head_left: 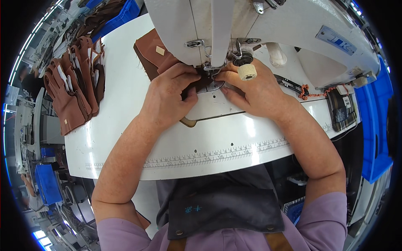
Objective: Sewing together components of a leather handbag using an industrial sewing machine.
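Note:
A white sewing machine point(217, 25) stands over the table, its presser foot point(210, 72) low on dark brown material point(203, 80). From there a brown leather piece point(146, 49) with a small cream label point(160, 50) spreads out to the left, partly hidden behind the machine head. My left hand point(169, 94) has its fingers bent together on the leather just left of the needle, thumb lower down. On the other side, my right hand point(251, 90) pinches the edge of the dark material close to the foot. Its fingertips are partly covered by machine parts.
Several brown leather pieces point(73, 90) stand in a bunch on the table's left. A printed ruler strip point(209, 158) runs along the near edge of the white table point(121, 83). Black thread snips point(289, 83) with orange cord and a plaid pouch point(341, 109) lie at right, beside blue crates point(374, 129).

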The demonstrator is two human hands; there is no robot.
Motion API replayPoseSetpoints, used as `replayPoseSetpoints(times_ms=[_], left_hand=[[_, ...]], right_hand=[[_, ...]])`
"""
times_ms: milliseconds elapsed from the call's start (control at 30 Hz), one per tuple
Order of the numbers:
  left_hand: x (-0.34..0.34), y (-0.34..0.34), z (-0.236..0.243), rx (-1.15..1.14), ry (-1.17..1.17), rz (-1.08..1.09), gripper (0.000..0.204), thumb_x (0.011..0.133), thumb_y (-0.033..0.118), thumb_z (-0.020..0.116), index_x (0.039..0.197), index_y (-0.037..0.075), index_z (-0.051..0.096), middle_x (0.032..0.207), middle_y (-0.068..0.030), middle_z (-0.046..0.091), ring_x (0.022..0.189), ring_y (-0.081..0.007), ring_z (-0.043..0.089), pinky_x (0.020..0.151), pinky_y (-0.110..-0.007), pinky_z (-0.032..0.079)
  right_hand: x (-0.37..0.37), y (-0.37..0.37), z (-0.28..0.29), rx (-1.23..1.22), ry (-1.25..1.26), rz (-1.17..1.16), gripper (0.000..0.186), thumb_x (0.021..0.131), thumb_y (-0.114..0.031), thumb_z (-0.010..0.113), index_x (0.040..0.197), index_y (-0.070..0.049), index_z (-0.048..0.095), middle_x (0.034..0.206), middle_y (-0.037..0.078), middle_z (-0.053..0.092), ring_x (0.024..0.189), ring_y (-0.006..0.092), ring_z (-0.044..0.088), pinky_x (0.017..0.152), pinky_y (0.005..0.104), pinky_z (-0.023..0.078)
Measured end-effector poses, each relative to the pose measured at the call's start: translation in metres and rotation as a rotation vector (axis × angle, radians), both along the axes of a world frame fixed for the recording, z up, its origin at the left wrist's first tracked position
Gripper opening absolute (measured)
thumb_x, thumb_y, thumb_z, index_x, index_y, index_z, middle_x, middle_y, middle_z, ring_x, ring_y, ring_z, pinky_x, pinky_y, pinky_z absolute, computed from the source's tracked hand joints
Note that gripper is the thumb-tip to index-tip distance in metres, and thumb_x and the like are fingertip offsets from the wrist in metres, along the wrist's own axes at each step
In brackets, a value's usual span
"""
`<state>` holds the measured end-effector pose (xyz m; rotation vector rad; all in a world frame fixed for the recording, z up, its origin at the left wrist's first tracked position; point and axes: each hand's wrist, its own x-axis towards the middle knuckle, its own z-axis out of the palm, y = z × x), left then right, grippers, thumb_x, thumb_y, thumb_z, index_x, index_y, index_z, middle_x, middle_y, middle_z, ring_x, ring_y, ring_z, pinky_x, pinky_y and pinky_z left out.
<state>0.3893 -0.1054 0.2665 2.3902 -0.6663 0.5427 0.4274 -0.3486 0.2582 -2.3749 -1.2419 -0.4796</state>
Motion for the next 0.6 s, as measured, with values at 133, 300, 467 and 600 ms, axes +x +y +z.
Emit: replayPoseSetpoints(times_ms=[133,300,467,600], left_hand=[[0.001,0.000,-0.001,0.071,-0.028,0.039,0.021,0.076,0.000,0.076,0.097,0.005,0.079,0.098,-0.0051,0.074,0.093,-0.0269,0.069,0.085,-0.034,0.057],[0.005,0.001,-0.003,0.162,-0.099,0.000,0.018,0.078,0.000,0.078,0.095,0.005,0.079,0.097,-0.0056,0.074,0.092,-0.0268,0.069,0.082,-0.035,0.056],[0.004,0.000,-0.001,0.195,-0.163,-0.018,0.014,0.079,0.003,0.078,0.093,0.006,0.078,0.098,-0.0051,0.074,0.091,-0.0269,0.068,0.085,-0.037,0.053],[0.007,0.004,0.000,0.252,-0.199,-0.094,0.014,0.080,0.002,0.076,0.094,0.006,0.077,0.099,-0.0052,0.074,0.091,-0.0276,0.068,0.086,-0.038,0.051]], right_hand=[[-0.004,0.004,0.000,0.089,-0.071,0.049,0.023,0.080,-0.019,0.075,0.100,-0.009,0.071,0.095,0.004,0.063,0.089,0.0259,0.060,0.072,0.0400,0.051],[-0.017,0.010,0.003,-0.059,-0.040,0.103,0.040,0.084,-0.037,0.076,0.114,-0.010,0.073,0.097,0.006,0.067,0.092,0.0253,0.064,0.082,0.0387,0.045],[-0.020,0.013,0.009,-0.116,-0.006,0.092,0.050,0.087,-0.046,0.073,0.118,-0.007,0.072,0.100,0.007,0.068,0.093,0.0262,0.065,0.082,0.0395,0.045],[-0.019,0.015,0.009,-0.112,-0.015,0.097,0.054,0.087,-0.049,0.072,0.120,-0.006,0.072,0.099,0.008,0.069,0.093,0.0261,0.065,0.081,0.0393,0.046]])
